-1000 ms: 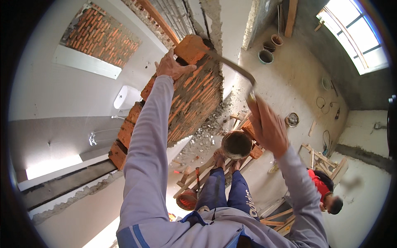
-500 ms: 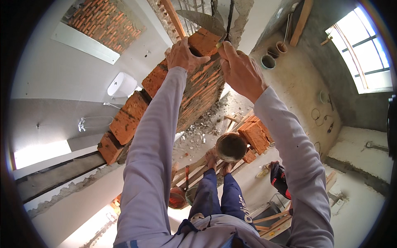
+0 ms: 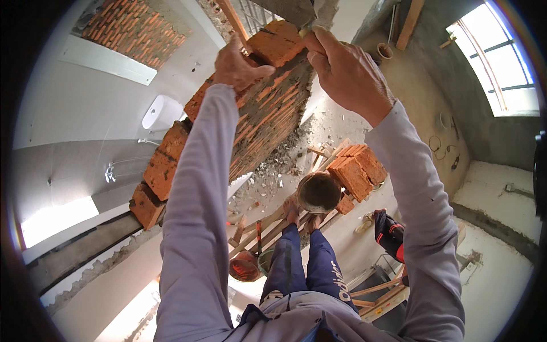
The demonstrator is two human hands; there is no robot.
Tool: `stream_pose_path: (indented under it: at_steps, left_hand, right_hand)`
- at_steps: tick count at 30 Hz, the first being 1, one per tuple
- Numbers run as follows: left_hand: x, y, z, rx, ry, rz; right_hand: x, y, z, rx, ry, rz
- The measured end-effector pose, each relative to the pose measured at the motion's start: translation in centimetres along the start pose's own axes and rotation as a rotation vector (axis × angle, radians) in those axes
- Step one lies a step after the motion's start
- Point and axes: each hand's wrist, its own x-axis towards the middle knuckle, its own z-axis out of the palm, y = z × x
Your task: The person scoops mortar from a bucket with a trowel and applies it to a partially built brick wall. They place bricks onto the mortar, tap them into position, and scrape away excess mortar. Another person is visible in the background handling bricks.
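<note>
My left hand [image 3: 235,67] straddles the top course of a brick wall, its thumb on the near side and its fingers toward the far side. It grips a brick there, mostly hidden beneath the palm. Just right of it sits an orange end brick [image 3: 276,43], with a dark joint between the two. My right hand [image 3: 356,71] is closed round the handle of a trowel [image 3: 288,10], beside that brick's right end. The trowel's grey blade reaches over the brick's far side and is cut off by the upper edge. Rough mortar covers the wall's near face [image 3: 268,119].
Below the wall, a mortar bucket [image 3: 319,192] stands by my feet, next to stacked bricks [image 3: 356,171]. Timber planks [image 3: 273,231] and a reddish bucket [image 3: 245,267] lie lower left of it. Rubble [image 3: 273,165] litters the wall's foot. A white basin [image 3: 162,112] hangs beyond the wall.
My left hand has shifted slightly left along the wall top, away from the end brick. My right hand has moved right, and the trowel blade sits higher in view. The whole view has shifted a little.
</note>
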Motion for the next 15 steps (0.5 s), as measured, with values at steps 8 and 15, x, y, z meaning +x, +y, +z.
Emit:
stream_pose_path:
  at_steps: [8,15]
  left_hand:
    - [0.3,1.9,1.3,0.146,0.009,-0.101]
    - [0.5,2.1,1.2,0.186,-0.001,-0.098]
  right_hand:
    - [-0.2,0.7,0.4,0.035,0.066,-0.047]
    - [-0.1,1.5,1.8,-0.062,-0.101,-0.026]
